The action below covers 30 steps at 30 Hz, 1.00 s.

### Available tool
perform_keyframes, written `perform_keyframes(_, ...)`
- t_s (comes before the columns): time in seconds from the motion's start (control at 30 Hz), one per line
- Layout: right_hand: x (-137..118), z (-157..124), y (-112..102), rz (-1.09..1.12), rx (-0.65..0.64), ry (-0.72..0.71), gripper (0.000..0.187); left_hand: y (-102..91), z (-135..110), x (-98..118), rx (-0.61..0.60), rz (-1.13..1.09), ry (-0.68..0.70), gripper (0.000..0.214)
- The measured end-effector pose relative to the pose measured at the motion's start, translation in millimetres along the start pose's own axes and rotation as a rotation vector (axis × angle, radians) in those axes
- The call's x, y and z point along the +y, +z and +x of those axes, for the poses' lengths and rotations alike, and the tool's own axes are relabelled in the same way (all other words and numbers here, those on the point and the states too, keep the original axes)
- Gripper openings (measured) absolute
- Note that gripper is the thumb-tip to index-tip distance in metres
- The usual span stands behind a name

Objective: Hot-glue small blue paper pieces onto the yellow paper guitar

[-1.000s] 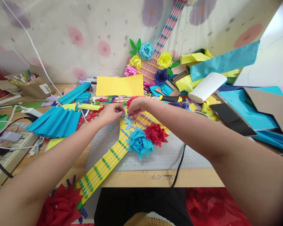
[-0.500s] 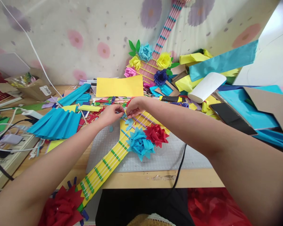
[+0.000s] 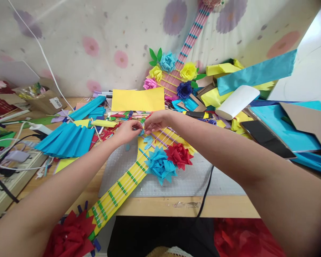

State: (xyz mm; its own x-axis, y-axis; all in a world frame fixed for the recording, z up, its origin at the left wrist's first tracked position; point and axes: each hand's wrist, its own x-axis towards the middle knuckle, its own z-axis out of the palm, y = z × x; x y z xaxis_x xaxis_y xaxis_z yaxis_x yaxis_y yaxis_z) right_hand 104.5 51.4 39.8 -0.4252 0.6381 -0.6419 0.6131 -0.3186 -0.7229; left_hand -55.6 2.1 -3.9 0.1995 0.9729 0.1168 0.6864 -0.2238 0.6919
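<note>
A yellow paper guitar (image 3: 123, 185) with green frets lies across a grey cutting mat (image 3: 182, 178). A blue paper flower (image 3: 160, 166) and a red paper flower (image 3: 178, 155) sit on its body. My left hand (image 3: 127, 130) and my right hand (image 3: 154, 121) meet above the guitar's body, fingertips pinched together on a small blue paper piece (image 3: 141, 132). More small blue bits (image 3: 148, 140) lie just below the fingers.
A folded blue paper fan (image 3: 66, 141) lies left, a yellow sheet (image 3: 137, 100) behind the hands. A pink paper guitar with flowers (image 3: 176, 71) leans on the wall. A phone (image 3: 266, 134), blue paper and cardboard lie right. Cables and a power strip (image 3: 10, 167) lie at left.
Both hands stay pinched at the same spot on the guitar, drawing slightly closer together. The view has shifted a little.
</note>
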Motion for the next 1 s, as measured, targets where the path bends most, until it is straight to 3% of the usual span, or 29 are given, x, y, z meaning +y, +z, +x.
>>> perform_keyframes(0.07, 5.4, -5.9, 1.0, -0.093, 0.118, -0.095, 0.01, 0.3, -0.4, -1.6, 0.001, -0.01, 0.006, 0.009)
perform_keyframes(0.17, 18.9, -13.7, 6.6, -0.446, 0.411, -0.31, 0.015, 0.9, -0.5, -4.3, 0.003, -0.018, 0.003, 0.009)
perform_keyframes(0.23, 28.0, -15.6, 12.4, -0.623, 0.497, -0.402, 0.021, 1.4, -0.1, -6.3, -0.001, -0.026, -0.003, 0.01)
perform_keyframes(0.5, 30.3, -6.8, 31.9, -0.738, 0.49, -0.39, 0.041, 2.8, 3.0, -10.1, 0.002, -0.01, 0.004, 0.014)
perform_keyframes(0.77, 26.5, 0.0, 32.0, -0.707, 0.47, -0.394, 0.044, 2.1, 4.1, -15.4, -0.013, 0.018, 0.003, 0.017)
perform_keyframes(1.0, 29.9, 1.3, 27.0, -0.616, 0.461, -0.437, 0.043, 0.8, 0.6, -6.6, -0.027, 0.024, -0.022, 0.016)
